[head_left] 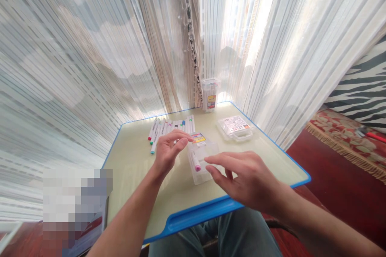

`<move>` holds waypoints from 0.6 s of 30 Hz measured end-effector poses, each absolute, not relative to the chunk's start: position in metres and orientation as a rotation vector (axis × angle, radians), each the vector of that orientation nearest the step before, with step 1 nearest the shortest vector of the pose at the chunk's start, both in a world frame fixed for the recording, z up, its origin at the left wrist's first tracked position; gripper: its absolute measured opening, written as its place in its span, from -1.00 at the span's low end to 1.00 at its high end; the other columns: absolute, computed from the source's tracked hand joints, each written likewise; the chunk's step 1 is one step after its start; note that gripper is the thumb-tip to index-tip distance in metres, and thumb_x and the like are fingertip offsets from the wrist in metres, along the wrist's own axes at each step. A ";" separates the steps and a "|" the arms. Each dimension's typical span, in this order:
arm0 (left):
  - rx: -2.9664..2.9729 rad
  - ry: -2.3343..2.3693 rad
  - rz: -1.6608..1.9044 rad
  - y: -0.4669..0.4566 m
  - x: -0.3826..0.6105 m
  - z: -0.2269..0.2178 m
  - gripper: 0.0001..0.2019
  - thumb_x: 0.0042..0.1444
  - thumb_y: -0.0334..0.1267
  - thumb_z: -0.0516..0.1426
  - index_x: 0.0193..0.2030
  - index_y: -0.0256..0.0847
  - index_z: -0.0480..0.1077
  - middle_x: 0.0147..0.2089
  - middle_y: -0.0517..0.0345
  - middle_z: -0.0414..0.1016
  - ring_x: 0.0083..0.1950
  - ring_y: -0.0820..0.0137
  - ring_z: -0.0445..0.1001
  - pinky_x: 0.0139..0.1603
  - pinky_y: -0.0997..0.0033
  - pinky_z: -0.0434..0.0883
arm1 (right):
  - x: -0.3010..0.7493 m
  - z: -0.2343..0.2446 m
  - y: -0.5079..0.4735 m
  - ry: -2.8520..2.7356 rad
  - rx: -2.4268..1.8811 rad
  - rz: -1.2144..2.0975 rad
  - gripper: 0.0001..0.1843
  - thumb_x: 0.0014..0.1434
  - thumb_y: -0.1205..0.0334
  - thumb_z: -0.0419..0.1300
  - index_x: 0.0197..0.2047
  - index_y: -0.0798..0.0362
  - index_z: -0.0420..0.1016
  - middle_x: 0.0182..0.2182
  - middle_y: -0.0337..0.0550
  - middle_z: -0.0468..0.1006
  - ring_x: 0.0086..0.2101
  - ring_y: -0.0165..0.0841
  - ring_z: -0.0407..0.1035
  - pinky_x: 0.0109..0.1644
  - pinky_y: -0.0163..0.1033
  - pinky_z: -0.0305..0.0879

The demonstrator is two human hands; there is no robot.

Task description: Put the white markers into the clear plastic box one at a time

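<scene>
A clear plastic marker case (202,162) lies on its side in the middle of the small table (135,172), with one pink-capped marker (196,162) inside. My left hand (168,150) rests just left of the case, fingers loosely curled, fingertips touching its top edge near a coloured label (199,137). My right hand (244,178) hovers at the case's right side, fingers spread and holding nothing. A row of several markers (170,127) lies on the table behind my left hand.
A clear lid with a printed label (235,127) lies at the back right. Another upright marker box (209,94) stands at the far edge against the striped curtains (90,68). The table has a blue rim (199,213). Red carpet (340,168) is on the right.
</scene>
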State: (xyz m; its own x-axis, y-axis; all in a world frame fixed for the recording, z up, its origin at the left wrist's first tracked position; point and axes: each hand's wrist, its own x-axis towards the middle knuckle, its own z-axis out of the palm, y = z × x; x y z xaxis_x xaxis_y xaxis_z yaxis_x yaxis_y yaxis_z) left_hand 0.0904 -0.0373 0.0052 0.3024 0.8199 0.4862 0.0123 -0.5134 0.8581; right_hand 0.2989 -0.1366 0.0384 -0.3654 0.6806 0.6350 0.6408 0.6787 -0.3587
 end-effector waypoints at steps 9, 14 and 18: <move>1.805 0.718 1.283 -0.037 0.090 0.003 -0.80 0.17 -0.19 0.18 -0.35 -0.17 0.63 -0.28 0.02 0.60 -0.18 0.25 0.52 -0.05 0.24 0.39 | 0.283 0.011 -0.135 -2.218 -1.115 0.039 -0.78 0.30 0.31 0.11 -0.10 0.08 0.57 -0.31 -0.08 0.67 -0.39 -0.39 0.54 -0.31 -0.36 0.34; 1.797 0.732 1.270 -0.038 0.090 0.005 -0.79 0.17 -0.20 0.18 -0.37 -0.17 0.63 -0.27 0.02 0.59 -0.18 0.24 0.52 -0.05 0.23 0.39 | 0.280 0.016 -0.135 -2.223 -1.143 0.056 -0.78 0.31 0.25 0.11 -0.10 0.08 0.56 -0.34 -0.09 0.66 -0.40 -0.40 0.52 -0.33 -0.37 0.31; 1.795 0.744 1.271 -0.038 0.091 0.006 -0.80 0.16 -0.21 0.18 -0.38 -0.16 0.63 -0.28 0.03 0.60 -0.18 0.24 0.52 -0.05 0.23 0.39 | 0.280 0.017 -0.135 -2.224 -1.158 0.078 -0.79 0.31 0.24 0.11 -0.10 0.08 0.56 -0.37 -0.11 0.65 -0.42 -0.40 0.51 -0.34 -0.36 0.28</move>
State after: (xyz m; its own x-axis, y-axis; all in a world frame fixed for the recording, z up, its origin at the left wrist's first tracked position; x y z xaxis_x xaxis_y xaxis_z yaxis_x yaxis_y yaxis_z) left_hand 0.0905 -0.0379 0.0059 0.3229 0.8169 0.4778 0.0168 -0.5098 0.8601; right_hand 0.2804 -0.1346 0.0173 -0.4215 0.7576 0.4983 0.7207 0.6134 -0.3230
